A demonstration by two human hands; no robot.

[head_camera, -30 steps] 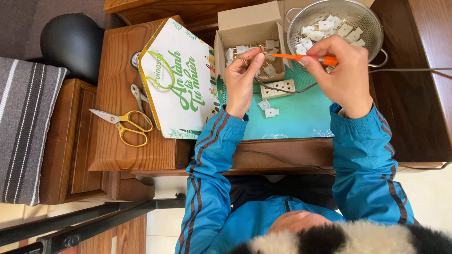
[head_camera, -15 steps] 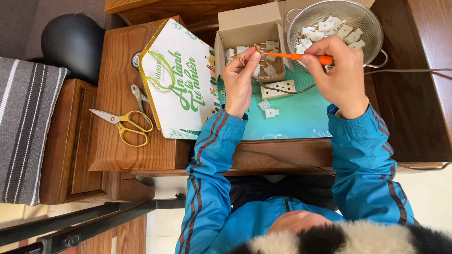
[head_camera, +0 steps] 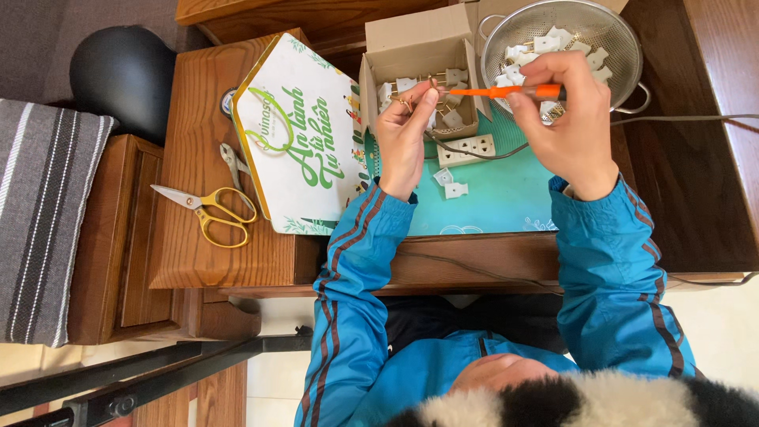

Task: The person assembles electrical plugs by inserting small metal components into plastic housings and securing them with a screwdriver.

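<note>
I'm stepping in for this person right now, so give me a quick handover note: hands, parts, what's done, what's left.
Left hand pinches a small brass part over the cardboard box.
Right hand holds the orange screwdriver, tip at that part.
Box holds several white pieces with brass fittings; more white pieces sit in the metal colander; two lie on the teal mat.
Scissors lie unused.
Which pieces are finished can't be told.

Views: you have one camera only, worn on your head; no second view overlaps it.
Direction: it looks straight down, over your fur collar [head_camera: 585, 399] at the bottom edge.
Orientation: your arms run upward in the frame, so the far side of the table [head_camera: 198, 158] lies along the top.
Nearness: close; your hands sit in the upper middle.
Edges: a striped cushion [head_camera: 35, 229] fills the left edge.
</note>
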